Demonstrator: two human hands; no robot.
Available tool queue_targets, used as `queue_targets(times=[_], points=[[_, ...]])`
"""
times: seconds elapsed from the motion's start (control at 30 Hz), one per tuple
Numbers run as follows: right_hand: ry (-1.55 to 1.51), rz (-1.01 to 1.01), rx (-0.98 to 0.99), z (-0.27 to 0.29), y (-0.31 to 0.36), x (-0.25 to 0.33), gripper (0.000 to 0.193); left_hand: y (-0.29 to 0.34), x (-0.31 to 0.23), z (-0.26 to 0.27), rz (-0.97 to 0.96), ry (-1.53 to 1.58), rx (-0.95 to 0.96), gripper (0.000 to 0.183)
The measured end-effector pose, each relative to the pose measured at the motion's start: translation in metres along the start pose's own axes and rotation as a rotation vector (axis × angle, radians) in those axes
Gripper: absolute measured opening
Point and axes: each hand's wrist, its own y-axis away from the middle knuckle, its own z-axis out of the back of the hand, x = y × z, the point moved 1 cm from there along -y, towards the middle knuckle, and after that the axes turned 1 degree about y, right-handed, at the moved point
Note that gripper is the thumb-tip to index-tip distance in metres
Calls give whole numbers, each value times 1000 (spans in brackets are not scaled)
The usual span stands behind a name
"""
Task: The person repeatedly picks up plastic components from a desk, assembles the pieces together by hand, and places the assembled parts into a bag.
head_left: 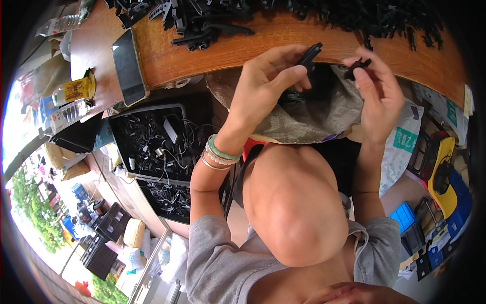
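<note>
My left hand [263, 81] pinches a slim black plastic piece [310, 53] between thumb and fingers. In my right hand [379, 93], thumb and fingertips are closed on a small, irregular black plastic part [357, 69]; its exact kind is too small to tell. The two pieces are held apart, near the front edge of the wooden table [223, 53]. Below both hands hangs an open greyish sack [298, 121] with dark things inside, partly hidden by my left hand. Heaps of black plastic parts [202, 25] lie along the table's far side.
A smartphone [129, 66] lies at the table's left, near a yellow-labelled bottle [76, 91]. Black bins [147, 137] full of cables and small parts stand left of me. To the right are a white plastic bag [405, 147] and a yellow-and-blue object [445, 172].
</note>
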Motion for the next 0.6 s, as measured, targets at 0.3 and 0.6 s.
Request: queue_targets(times=[0.3,0.6], points=[[-668,-63,244,-24,3,-14,23,-2,7,-4,204,316,24,34],[-265,-138,418,-17,6,5,26,1,-6,-4,299,261,40,30]])
